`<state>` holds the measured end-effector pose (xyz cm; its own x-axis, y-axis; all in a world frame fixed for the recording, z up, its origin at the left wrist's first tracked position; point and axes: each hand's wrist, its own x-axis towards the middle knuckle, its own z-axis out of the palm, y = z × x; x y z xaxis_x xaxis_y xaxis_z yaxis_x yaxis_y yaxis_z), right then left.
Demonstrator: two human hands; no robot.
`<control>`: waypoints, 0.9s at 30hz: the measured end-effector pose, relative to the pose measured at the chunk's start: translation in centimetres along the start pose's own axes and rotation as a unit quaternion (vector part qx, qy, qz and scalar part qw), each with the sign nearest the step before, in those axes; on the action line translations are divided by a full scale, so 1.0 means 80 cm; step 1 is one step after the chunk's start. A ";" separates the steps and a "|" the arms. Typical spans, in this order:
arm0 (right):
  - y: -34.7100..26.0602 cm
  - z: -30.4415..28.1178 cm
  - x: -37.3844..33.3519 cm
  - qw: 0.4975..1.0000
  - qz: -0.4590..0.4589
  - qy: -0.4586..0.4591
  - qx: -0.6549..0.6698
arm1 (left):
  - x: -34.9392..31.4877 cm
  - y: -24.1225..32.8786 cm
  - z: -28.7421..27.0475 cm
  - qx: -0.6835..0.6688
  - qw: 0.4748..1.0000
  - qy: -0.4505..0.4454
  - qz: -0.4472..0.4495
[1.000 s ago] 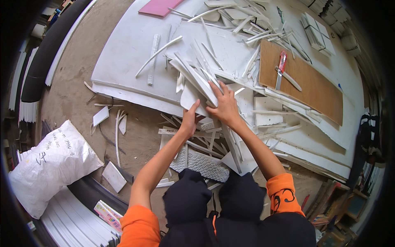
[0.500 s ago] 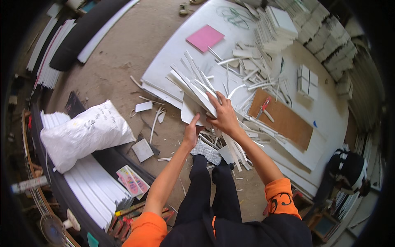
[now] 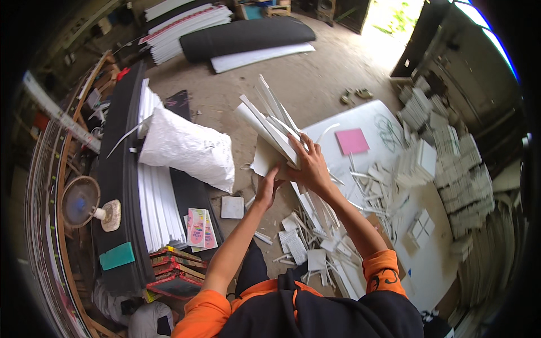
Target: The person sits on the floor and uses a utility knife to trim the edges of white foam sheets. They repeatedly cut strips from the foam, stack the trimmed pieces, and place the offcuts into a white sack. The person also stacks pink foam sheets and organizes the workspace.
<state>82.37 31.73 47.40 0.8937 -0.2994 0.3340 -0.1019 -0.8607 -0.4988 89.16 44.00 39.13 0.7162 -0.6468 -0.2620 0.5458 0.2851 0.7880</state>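
A loose bundle of white board offcuts [image 3: 269,127], long thin strips mixed with wider pieces, is held up in front of me between both hands. My left hand [image 3: 268,188] grips its lower end, the thumb lying against a wide flat piece. Over the right side of the bundle, my right hand [image 3: 311,166] has its fingers wrapped round the strips. Some strips hang down below my right hand. To the left of the bundle lies a stuffed white sack [image 3: 189,149], apart from my hands.
A large white board [image 3: 329,115] on the right carries a pink sheet [image 3: 352,141], scattered offcuts [image 3: 372,188] and stacked white pieces [image 3: 416,160]. Black and white sheets [image 3: 160,208] lie under the sack. A fan [image 3: 81,201] stands at left, a black roll [image 3: 248,38] at the back.
My view has swung left, so the white board now sits farther right and the sack nearer the middle. Both hands still hold the offcuts, now over the floor beside the sack.
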 end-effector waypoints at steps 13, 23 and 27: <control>-0.247 0.201 0.269 0.965 -0.232 -0.003 0.122 | 0.021 0.300 -0.224 -0.004 0.956 0.168 0.239; -0.433 0.288 0.507 0.858 -0.415 0.048 0.300 | 0.077 0.535 -0.321 0.095 0.829 0.265 0.484; -0.468 0.359 0.589 0.816 -0.438 0.055 0.373 | 0.123 0.587 -0.378 0.123 0.792 0.340 0.492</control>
<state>140.82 61.65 58.85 0.4313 0.2250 0.8737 0.8865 -0.2858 -0.3640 134.98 72.38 56.72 0.8564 0.3571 0.3730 -0.4639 0.2150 0.8594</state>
